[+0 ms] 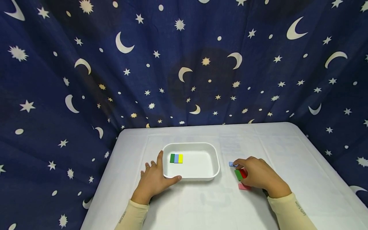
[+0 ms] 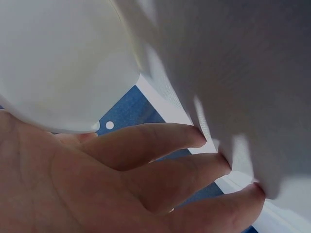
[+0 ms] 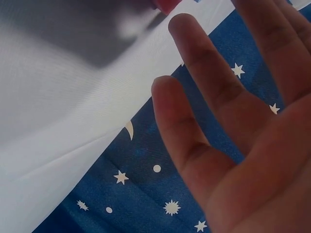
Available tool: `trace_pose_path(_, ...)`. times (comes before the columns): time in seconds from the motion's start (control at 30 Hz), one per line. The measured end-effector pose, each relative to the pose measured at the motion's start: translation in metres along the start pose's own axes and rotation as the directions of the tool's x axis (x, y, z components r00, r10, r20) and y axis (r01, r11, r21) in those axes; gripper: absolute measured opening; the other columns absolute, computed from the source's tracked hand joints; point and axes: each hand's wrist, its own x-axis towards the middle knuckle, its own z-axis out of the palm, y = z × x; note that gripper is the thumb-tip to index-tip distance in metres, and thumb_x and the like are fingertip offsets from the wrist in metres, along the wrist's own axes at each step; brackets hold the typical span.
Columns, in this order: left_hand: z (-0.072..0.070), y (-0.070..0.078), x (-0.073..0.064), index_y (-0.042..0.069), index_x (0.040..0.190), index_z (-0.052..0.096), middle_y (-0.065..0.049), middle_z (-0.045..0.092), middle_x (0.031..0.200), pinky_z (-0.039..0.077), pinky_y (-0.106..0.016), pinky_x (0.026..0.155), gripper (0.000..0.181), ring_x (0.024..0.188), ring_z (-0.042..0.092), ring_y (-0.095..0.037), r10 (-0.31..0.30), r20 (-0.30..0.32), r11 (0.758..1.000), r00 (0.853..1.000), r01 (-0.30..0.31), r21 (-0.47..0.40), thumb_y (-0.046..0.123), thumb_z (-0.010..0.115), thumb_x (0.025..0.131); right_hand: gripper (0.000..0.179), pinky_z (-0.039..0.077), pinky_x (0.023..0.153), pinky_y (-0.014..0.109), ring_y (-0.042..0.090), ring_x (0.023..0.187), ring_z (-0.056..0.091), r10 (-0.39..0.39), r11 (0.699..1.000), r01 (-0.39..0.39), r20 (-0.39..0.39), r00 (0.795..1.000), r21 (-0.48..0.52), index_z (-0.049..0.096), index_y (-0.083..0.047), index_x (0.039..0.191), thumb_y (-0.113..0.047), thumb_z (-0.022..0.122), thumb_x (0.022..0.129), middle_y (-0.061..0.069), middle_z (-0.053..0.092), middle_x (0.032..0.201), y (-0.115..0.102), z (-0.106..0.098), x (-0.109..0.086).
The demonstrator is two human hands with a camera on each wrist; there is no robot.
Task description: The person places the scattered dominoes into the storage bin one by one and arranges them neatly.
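Observation:
A white tray [image 1: 214, 174] stands on the table, holding a dark green block [image 1: 172, 158], a blue block [image 1: 176, 158] and a yellow block [image 1: 180, 158] side by side. My left hand [image 1: 155, 180] touches its near left corner, index finger along the left side and thumb at the front rim. In the left wrist view, the other fingertips touch the tablecloth. To the tray's right, my right hand [image 1: 260, 174] is over a green block [image 1: 238, 175], a red block [image 1: 243, 173], a blue block [image 1: 231, 164] and a pink block [image 1: 244, 187]. Whether it pinches one is hidden.
A white cloth [image 1: 198, 204] covers the table, which has rounded far corners. Behind and beside it hangs a dark blue curtain [image 1: 161, 80] with moons and stars. Pale sleeves [image 1: 290, 210] cover both forearms.

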Motion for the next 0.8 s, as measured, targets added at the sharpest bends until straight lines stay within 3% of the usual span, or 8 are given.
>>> trace_pose_path(0.23, -0.001, 0.001, 0.0, 0.019, 0.17, 0.015, -0.031, 0.06, 0.135, 0.042, -0.08, 0.094, 0.141, 0.126, 0.054, -0.056, -0.002, -0.001, 1.0, 1.0, 0.002, 0.004, 0.099, 0.064, 0.065, 0.064, 0.051, 0.081, 0.045, 0.011, 0.086, 0.055, -0.005, 1.0, 0.005, 0.004, 1.0, 0.011, 0.074, -0.021, 0.126, -0.023, 0.096, 0.066, -0.015, 0.074, 0.101, -0.001, -0.002, 0.001)
trace_pose_path(0.8, 0.002, -0.002, 0.002, 0.02, 0.17, 0.015, -0.03, 0.06, 0.134, 0.041, -0.08, 0.094, 0.141, 0.126, 0.054, -0.055, -0.006, -0.004, 1.0, 1.0, 0.006, 0.009, 0.099, 0.064, 0.064, 0.064, 0.051, 0.082, 0.044, 0.016, 0.088, 0.06, -0.076, 0.997, 0.076, -0.08, 0.994, 0.001, 0.071, -0.017, 0.133, -0.024, 0.09, 0.072, -0.014, 0.074, 0.103, -0.01, -0.012, 0.009)
